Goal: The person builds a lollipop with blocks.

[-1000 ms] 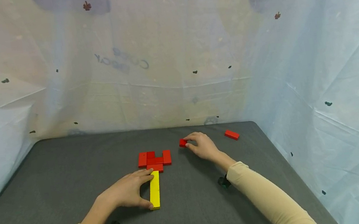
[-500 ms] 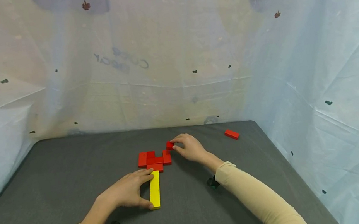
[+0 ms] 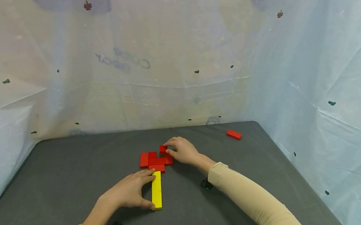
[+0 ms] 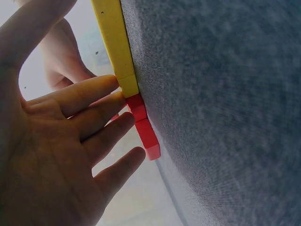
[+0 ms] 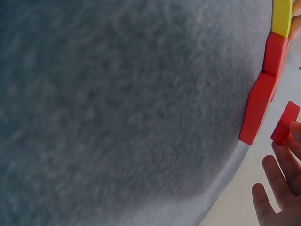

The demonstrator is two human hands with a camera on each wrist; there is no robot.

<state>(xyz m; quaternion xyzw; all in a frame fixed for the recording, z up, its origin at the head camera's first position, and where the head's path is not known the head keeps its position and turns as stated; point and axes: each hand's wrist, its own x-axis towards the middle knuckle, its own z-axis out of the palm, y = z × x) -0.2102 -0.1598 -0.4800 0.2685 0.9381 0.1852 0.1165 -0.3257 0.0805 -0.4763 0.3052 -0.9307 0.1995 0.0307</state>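
Observation:
My left hand (image 3: 129,191) rests beside a long yellow block (image 3: 156,191), with the thumb at its near end and straight fingers along its far end. In the left wrist view these fingers touch the yellow block and reach beside the red ones. Several flat red blocks (image 3: 144,160) form a group with a gap at the yellow block's far end. Above the right part of this group, my right hand (image 3: 183,150) pinches a small red block (image 5: 285,123) between thumb and fingers. The right wrist view shows it raised and apart from the blocks below, with the other fingers spread.
Another red block (image 3: 234,134) lies alone toward the back right corner of the dark grey table (image 3: 70,177). Pale patterned sheeting (image 3: 170,51) hangs behind the table and along both sides.
My right hand has carried the small red block leftward, from right of the red group to over its right part. The left hand and yellow block stay in place.

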